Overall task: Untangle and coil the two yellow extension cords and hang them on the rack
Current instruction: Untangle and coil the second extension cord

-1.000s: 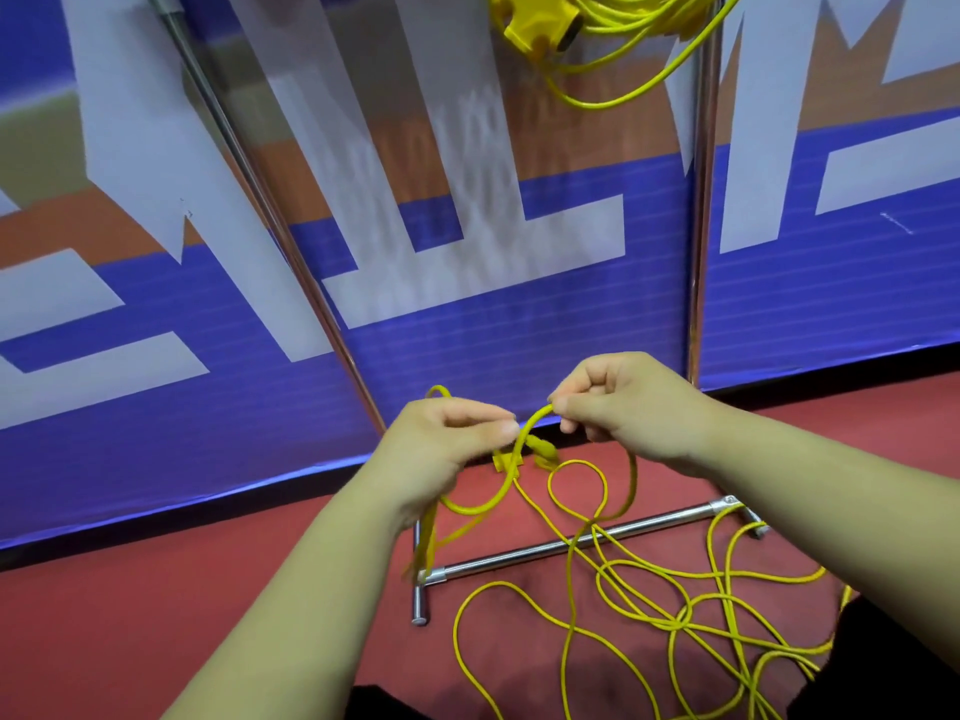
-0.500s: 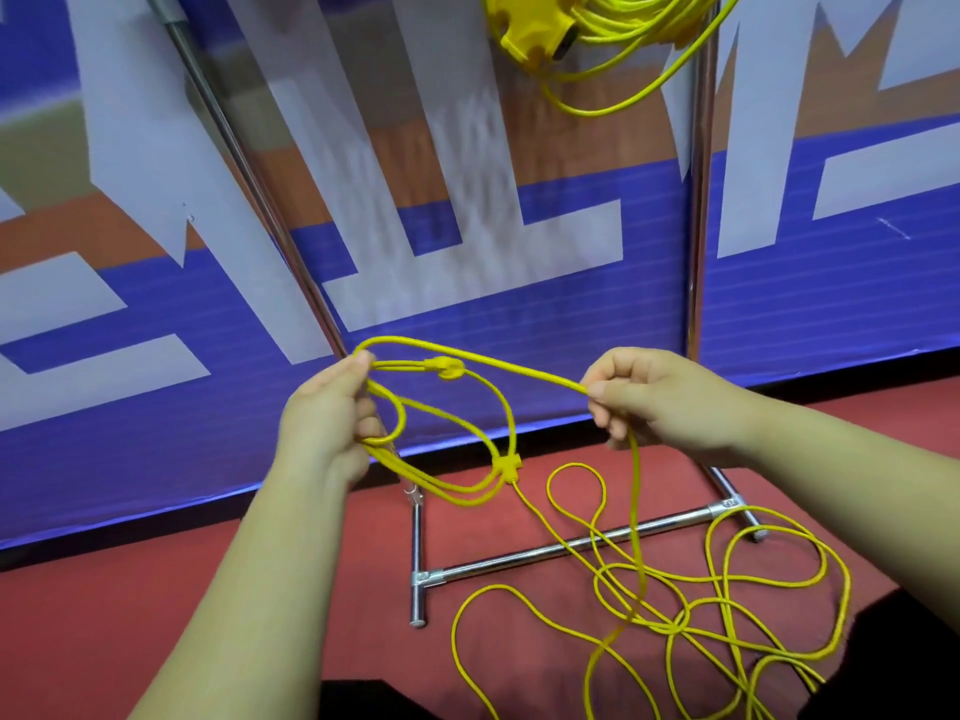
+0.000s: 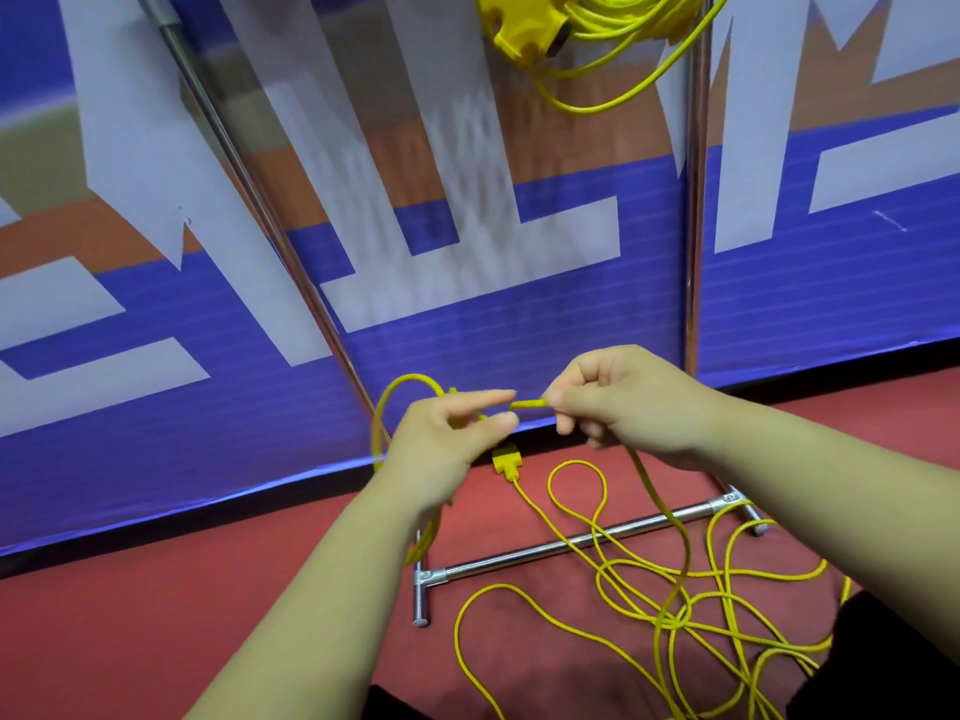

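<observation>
We are partway through the second half of the job: one coiled cord point(image 3: 623, 18) already hangs from the rack point(image 3: 571, 544) at the top of the frame. The loose cord point(image 3: 675, 618) lies mostly in crossed loops on the red floor point(image 3: 156, 641) at the lower right. Our right hand point(image 3: 634, 407), just right of centre, pinches a short folded bend point(image 3: 530, 404) of that cord between thumb and forefinger, with the other fingers curled under. The bend lies nearly level, its long axis running left to right, and its closed end points at our left hand point(image 3: 447, 449). From the right hand the cord drops down and to the right into the floor tangle. The left hand carries what we have gathered. One loop arches out of it to the upper left, strands hang below the wrist, and the plug point(image 3: 506, 459) dangles just under the gap between the hands. Its forefinger and thumb reach out almost straight toward the bend, very near the tip but apart from it. We cannot see its back fingers, though the loop hanging from the hand suggests they are wrapped round the gathered cord. The handover looks like the next move. The bend only has to travel a little leftward along its own axis into those waiting fingers, and the left hand is the nearer receiver. The risk, as we judge it, is the knot of crossings on the floor snagging as more cord is drawn up.
</observation>
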Motion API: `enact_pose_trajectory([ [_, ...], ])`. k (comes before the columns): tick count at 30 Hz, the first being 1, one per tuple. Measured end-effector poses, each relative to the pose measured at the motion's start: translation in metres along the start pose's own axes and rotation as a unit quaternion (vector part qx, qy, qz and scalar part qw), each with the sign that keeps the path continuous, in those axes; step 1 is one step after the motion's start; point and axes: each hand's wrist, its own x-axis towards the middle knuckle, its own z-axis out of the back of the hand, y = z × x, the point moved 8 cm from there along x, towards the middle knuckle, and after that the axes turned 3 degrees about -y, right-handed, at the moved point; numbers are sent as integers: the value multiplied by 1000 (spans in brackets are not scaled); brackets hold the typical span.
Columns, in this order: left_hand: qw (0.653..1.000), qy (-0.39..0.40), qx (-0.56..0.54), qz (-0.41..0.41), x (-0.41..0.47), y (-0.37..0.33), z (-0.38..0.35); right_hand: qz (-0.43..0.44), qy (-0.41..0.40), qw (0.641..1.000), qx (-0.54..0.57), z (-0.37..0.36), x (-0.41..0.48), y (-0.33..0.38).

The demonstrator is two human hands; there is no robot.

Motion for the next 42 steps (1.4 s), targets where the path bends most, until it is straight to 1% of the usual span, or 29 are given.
enact_pose_trajectory([
  [2, 1000, 21, 1, -15, -2, -6, -10, 4, 3, 1000, 14, -3, 0, 3],
  [5, 999, 28, 26, -31, 1, -11, -14, 4, 6, 999, 48, -3, -3, 6],
  [8, 994, 72, 58, -64, -1, -19, -23, 3, 1, 997, 77, 2, -5, 9],
  [9, 993, 63, 67, -79, -1, -23, -23, 3, -2, 997, 81, 3, -6, 9],
  [10, 992, 36, 74, -94, 1, -28, -19, 1, -5, 996, 85, 4, -6, 9],
  [12, 992, -57, 62, -91, 13, -27, 5, -14, -7, 995, 94, 9, -5, 4],
  [14, 987, -153, -6, -43, 24, -15, 41, -29, 7, 996, 89, 15, -6, -2],
  [16, 969, -224, -100, 8, 28, 1, 74, -35, 23, 997, 65, 21, -7, -9],
  [18, 954, -266, -136, 33, 27, 10, 98, -41, 31, 998, 40, 27, -8, -15],
  [21, 944, -289, -153, 48, 27, 18, 115, -54, 45, 997, -10, 31, -9, -26],
  [24, 946, -257, -189, 58, 33, 26, 112, -78, 30, 996, -14, 36, -8, -35],
  [28, 938, -231, -242, 91, 35, 39, 103, -121, -74, 988, 55, 55, -5, -42],
  [31, 933, -208, -275, 106, 34, 41, 95, -166, -121, 976, 69, 62, -5, -52],
  [36, 934, -133, -313, 112, 31, 33, 73, -245, -150, 953, 93, 56, -6, -72],
  [39, 927, -81, -352, 104, 28, 20, 59, -257, -167, 945, 110, 52, -4, -76],
  [42, 922, -22, -372, 100, 20, 5, 43, -263, -175, 943, 102, 51, 0, -82],
])
